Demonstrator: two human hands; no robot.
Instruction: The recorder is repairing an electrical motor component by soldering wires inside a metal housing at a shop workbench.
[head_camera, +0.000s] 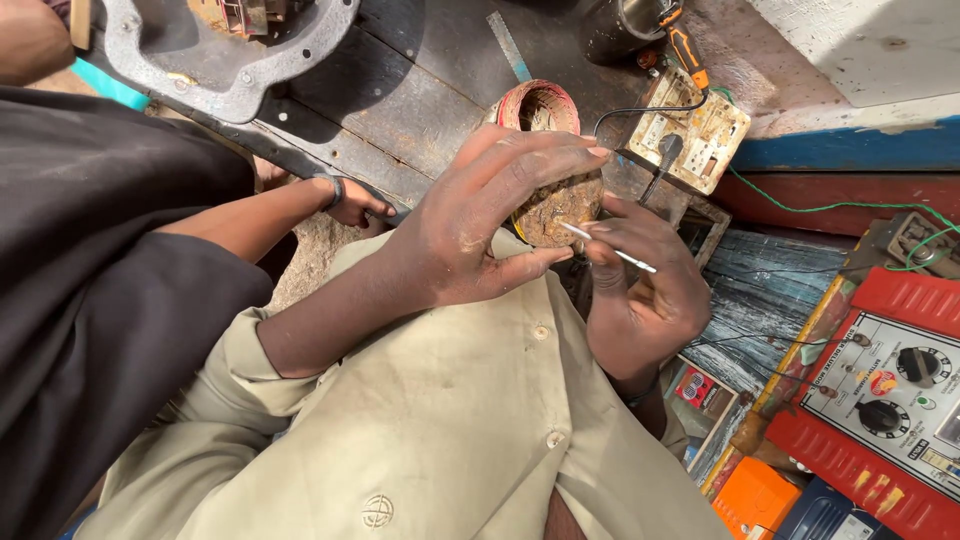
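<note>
A round, rusty-brown wound coil part (560, 208) sits at the middle of the view, held up in front of the person's chest, above a beige buttoned shirt (450, 420). The left hand (480, 220) grasps it from above and the side, with the fingers (550, 150) spread over its top and the thumb pressed under its lower edge. The right hand (640, 290) is closed around a thin white sleeve or stick (610, 247), pinched between thumb and fingers, with its tip touching the part's lower right edge.

Just behind the part, on the dark wooden bench (400, 90), lies a coil of red-wrapped wire (540, 105). To its right is a worn cream switch board (690, 130) with a black plug and cable, and an orange-handled tool (685, 45) lies near its top. A green wire (820, 208) trails off toward the right edge.

At the lower right stands a red and white meter box (890, 400) with 2 black knobs. At the upper left rests a grey metal housing (230, 60). Another person in dark clothing (100, 300) is at the left, with 1 hand (355, 203) resting on the bench edge.
</note>
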